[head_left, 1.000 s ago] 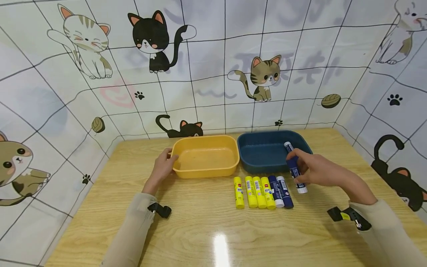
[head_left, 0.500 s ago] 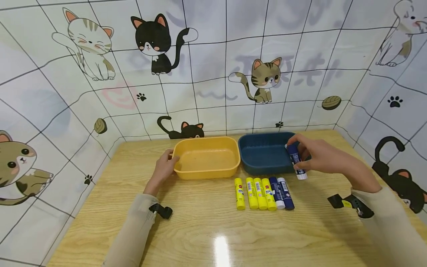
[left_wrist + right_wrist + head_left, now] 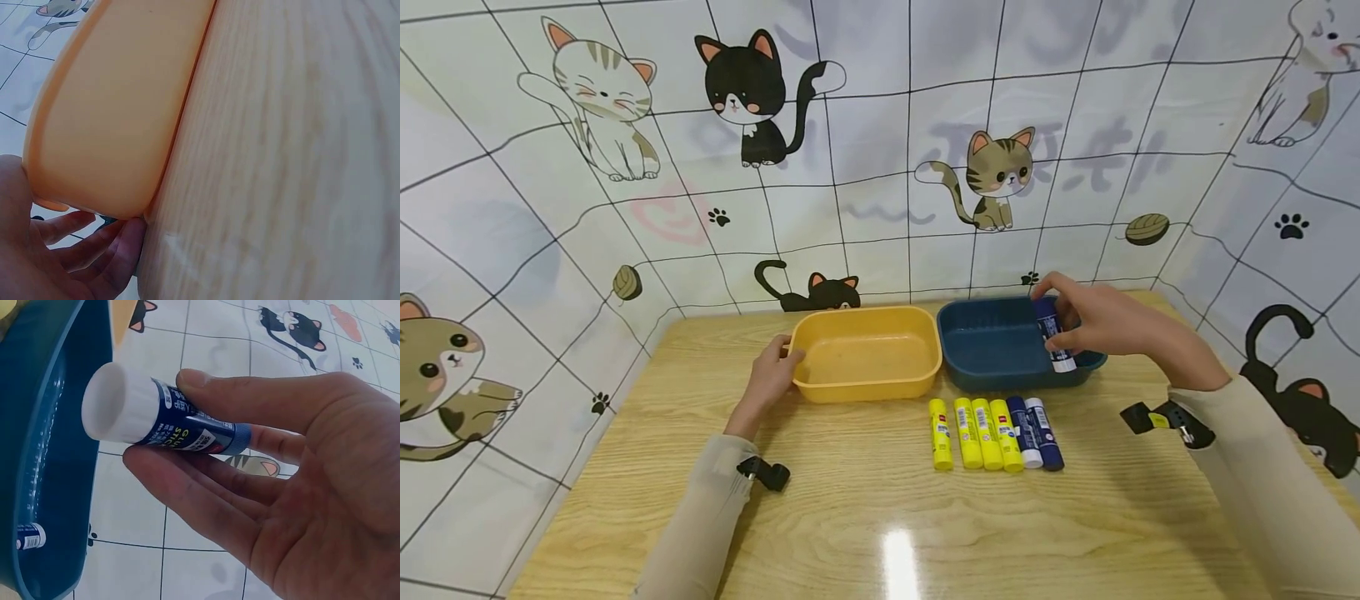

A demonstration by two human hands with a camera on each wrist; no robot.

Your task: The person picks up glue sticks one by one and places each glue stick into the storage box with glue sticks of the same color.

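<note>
My right hand (image 3: 1108, 321) pinches a dark blue glue stick (image 3: 1051, 333) between thumb and fingers, over the right part of the blue plastic bin (image 3: 1000, 382). The stick is tilted, its white end toward me; in the right wrist view this white end (image 3: 119, 403) points at the bin. Another blue glue stick (image 3: 30, 536) lies inside that bin. At the left end of the yellow bin (image 3: 865, 390), my left hand (image 3: 767, 375) grips the rim, thumb on the inner side. The left wrist view shows its fingers (image 3: 128, 250) against the bin's end.
In front of the blue bin, several yellow glue sticks (image 3: 987, 435) and two blue glue sticks (image 3: 1043, 435) lie side by side on the wooden table (image 3: 820, 508). Both bins stand end to end near the cat-patterned wall covering (image 3: 872, 192).
My right hand has carried the glue stick away from me and slightly left, from the blue bin's front right corner to over its inside. The left hand stays on the yellow bin.
</note>
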